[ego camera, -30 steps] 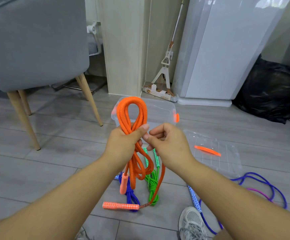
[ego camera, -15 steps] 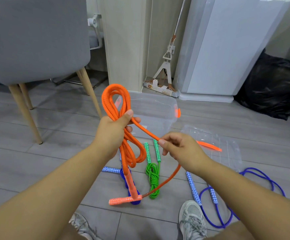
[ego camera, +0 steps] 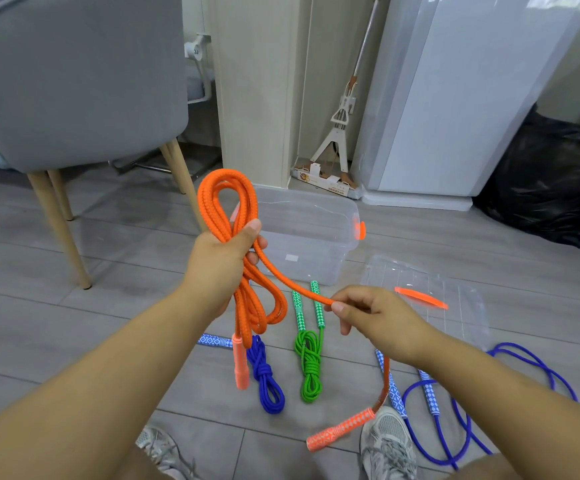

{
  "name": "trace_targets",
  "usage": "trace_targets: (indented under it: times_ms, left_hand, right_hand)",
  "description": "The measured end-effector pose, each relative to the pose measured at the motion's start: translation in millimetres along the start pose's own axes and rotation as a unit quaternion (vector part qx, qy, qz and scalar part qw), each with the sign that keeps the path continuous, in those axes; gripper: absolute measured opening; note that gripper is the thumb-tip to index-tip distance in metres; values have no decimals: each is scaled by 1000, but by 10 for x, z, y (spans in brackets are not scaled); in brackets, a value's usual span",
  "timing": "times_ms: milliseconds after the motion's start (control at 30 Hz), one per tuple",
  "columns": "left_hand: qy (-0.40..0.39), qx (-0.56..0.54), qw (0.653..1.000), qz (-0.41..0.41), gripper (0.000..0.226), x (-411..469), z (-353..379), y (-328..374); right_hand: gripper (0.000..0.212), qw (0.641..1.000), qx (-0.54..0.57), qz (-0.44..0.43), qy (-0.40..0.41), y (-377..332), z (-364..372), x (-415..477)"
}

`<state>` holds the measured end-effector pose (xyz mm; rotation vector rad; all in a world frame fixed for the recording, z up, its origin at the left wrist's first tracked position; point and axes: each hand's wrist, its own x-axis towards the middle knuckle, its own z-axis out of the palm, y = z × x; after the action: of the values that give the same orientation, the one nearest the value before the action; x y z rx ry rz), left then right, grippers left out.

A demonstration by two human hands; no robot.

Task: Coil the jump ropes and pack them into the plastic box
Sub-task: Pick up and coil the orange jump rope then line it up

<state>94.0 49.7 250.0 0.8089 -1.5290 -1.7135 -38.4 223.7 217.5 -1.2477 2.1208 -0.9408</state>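
Note:
My left hand (ego camera: 224,259) grips a bundle of loops of the orange jump rope (ego camera: 247,306), held upright with one orange handle (ego camera: 240,363) dangling below. My right hand (ego camera: 371,317) pinches the free strand of the same rope, pulled out to the right; its other handle (ego camera: 340,429) hangs low by my shoe. The clear plastic box (ego camera: 316,233) stands open on the floor behind my hands. A coiled green rope (ego camera: 309,365) and a coiled dark blue rope (ego camera: 266,377) lie on the floor below. A loose blue rope (ego camera: 455,424) lies at the right.
The box's clear lid (ego camera: 427,296) with an orange latch lies flat on the floor to the right. A grey chair (ego camera: 74,98) with wooden legs stands at left. A black bag (ego camera: 551,181) sits at far right, a mop (ego camera: 340,133) and a white appliance (ego camera: 455,98) behind. My shoes (ego camera: 389,441) are at the bottom.
My right hand has slid down and rightward along the orange strand, away from my left hand. The free handle has swung from the floor centre to the right, near my shoe.

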Motion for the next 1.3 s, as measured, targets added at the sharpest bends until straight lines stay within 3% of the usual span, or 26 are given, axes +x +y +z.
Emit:
trace_targets:
  times_ms: [200,300,500,633,800,900,1000,1133,1300]
  left_hand:
    - [-39,35,999,2,44,-5,44,-31]
    - [-47,65,997,1,32,-40,92,-46]
    - [-57,53,997,-15,35,-52,105,-40]
    - [-47,36,998,-17,26,-36,88,-53]
    - [-44,37,998,-28,42,-45,79,-53]
    - [-56,34,998,-23,19,-80,88,-28]
    - [-56,48,997,-19,24,-96,107,-42]
    - [-48,52,997,-6,21,-118,156,-63]
    - [-56,66,996,5,22,-139,215,-76]
  right_hand:
    - [14,992,126,-1,10,-145,39,41]
    - [13,988,156,-14,7,-236,64,69]
    - [10,991,128,-36,31,-346,46,100]
    - [18,993,112,-3,37,-261,18,139]
    - [12,986,164,29,32,-196,9,128]
    - [12,988,146,12,51,-175,11,124]
    - [15,990,129,0,58,-193,31,109]
    - [21,995,-12,-65,74,-281,114,94]
    - [21,988,-82,-113,71,-429,198,122]
